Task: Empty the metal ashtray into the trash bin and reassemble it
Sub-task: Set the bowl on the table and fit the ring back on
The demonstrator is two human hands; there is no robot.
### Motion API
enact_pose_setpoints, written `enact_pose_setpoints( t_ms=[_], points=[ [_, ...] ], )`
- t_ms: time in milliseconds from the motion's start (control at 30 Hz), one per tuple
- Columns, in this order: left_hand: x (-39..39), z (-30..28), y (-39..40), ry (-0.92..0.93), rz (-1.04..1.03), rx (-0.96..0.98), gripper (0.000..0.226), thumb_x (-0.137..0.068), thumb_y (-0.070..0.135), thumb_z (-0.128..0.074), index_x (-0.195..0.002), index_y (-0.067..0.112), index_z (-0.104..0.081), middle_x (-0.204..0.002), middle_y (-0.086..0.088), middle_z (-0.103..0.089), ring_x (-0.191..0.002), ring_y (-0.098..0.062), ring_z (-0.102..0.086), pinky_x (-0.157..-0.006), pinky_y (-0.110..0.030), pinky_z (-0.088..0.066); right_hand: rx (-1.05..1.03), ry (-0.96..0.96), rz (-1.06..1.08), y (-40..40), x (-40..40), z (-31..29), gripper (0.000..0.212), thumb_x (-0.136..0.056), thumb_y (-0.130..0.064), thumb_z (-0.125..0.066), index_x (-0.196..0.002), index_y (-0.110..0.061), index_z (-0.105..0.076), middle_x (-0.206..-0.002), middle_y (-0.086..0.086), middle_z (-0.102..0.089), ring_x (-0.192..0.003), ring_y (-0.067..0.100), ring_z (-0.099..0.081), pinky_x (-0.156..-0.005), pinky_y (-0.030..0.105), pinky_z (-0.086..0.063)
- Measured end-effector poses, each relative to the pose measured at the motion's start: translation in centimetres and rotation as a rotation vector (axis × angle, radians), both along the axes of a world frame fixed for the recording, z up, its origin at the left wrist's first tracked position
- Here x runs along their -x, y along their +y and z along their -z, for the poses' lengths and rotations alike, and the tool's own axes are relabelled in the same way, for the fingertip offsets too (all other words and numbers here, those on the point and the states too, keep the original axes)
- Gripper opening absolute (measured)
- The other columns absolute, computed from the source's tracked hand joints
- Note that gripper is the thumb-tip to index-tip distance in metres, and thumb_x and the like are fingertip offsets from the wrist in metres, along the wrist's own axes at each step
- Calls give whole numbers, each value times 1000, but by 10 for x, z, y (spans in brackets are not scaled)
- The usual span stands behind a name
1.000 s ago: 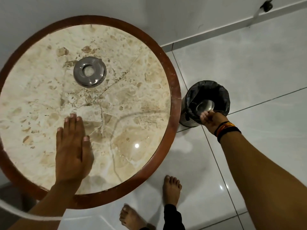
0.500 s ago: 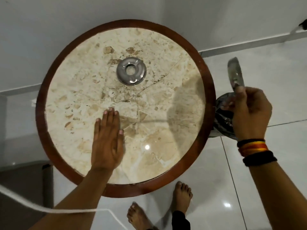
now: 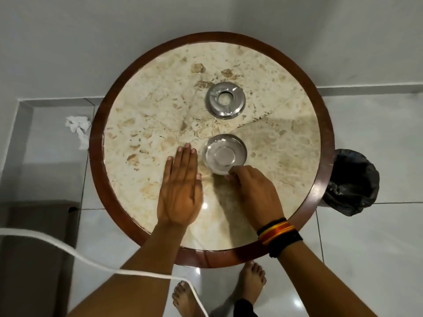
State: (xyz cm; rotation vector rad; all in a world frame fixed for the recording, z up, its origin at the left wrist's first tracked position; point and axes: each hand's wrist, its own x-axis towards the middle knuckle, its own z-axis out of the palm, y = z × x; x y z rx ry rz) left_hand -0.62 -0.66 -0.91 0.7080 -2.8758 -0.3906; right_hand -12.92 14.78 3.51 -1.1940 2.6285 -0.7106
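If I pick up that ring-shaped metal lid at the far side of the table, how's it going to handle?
The lid looks like thin polished steel, so probably stiff and light. Its shiny domed surface may be slippery; the centre hole or rim likely gives the surest pinch. Lying flat on the marble table, it seems unlikely to roll or tip, though a push would probably slide it easily.

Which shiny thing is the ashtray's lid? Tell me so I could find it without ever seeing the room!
Find the round marble table with the dark wooden rim. Two shiny metal pieces sit on it; the lid is the farther one, nearer the wall. Unlike the plain bowl the right hand is touching, it has a hole through its middle.
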Motion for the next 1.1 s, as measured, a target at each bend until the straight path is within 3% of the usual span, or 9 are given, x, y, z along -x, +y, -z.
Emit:
enact_pose_setpoints(
  t_ms=[133,233,300,400,467,533,633,767,1100],
  points=[
    [-3,1,3,0,-8,-33,62,-112,29,-25,-169,5,-25,-180,-13,-22,-169,-27,-16,-135,-55,-23,-101,-52,20,5,2,-11,20,-98,-29,-60,-116,-21,-63,-97,-1,-66,-73,20,-64,-55,38,-55],
    [-3,1,3,13,0,-63,63,-111,28,-28,-170,6,-23,-181,-12,-20,-169,-25,-14,-135,-54,-22,93,-156,279,-13,28,-40,33,-96,-44,-63,-122,-23,-62,-105,-5,-64,-77,12,-62,-64,33,-56],
    [-2,2,0,22,-10,-84,63,-111,27,-31,-170,7,-21,-181,-11,-17,-170,-24,-12,-136,-54,-21,164,-126,360,-47,60,-57,43,-92,-48,-67,-125,-22,-60,-116,-2,-60,-94,15,-61,-74,32,-55],
    [-2,2,-3,28,-7,-103,64,-111,26,-37,-170,7,-22,-180,-11,-19,-169,-26,-14,-135,-54,-23,-35,-180,303,-113,114,-64,71,-83,-42,-77,-142,-16,-47,-140,9,-50,-128,28,-47,-98,41,-50],
    [-4,1,-3,45,11,-115,63,-110,25,-40,-169,6,-26,-179,-14,-23,-169,-28,-16,-134,-56,-25,-267,-223,204,-149,135,-56,87,-82,-39,-77,-152,-13,-32,-146,14,-44,-135,34,-40,-103,47,-46],
    [-3,0,-6,92,12,-164,61,-111,25,-41,-167,5,-31,-177,-15,-28,-168,-30,-19,-134,-57,-24,-450,-174,167,-173,142,-44,87,-86,-37,-72,-154,-11,-24,-146,16,-41,-135,36,-40,-103,51,-46],
    [-1,0,-8,130,22,-185,59,-110,24,-40,-165,4,-34,-176,-17,-31,-167,-33,-23,-135,-57,-23,-525,-114,218,-185,143,-39,87,-82,-36,-76,-149,-10,-28,-142,15,-41,-132,35,-41,-98,50,-47],
    [-1,-1,-8,169,35,-176,58,-109,22,-40,-163,0,-36,-174,-19,-32,-167,-35,-24,-134,-57,-24,-595,-244,234,-183,146,-45,118,-58,-55,-88,-149,-14,-25,-141,15,-34,-133,37,-33,-100,55,-47],
    [-2,-2,-5,201,57,-95,58,-107,16,-46,-160,-6,-38,-173,-24,-34,-164,-41,-28,-129,-63,-32,-490,-293,296,-168,131,-33,120,-49,-65,-86,-141,-14,-27,-135,12,-28,-130,37,-29,-97,55,-49]
  ],
)
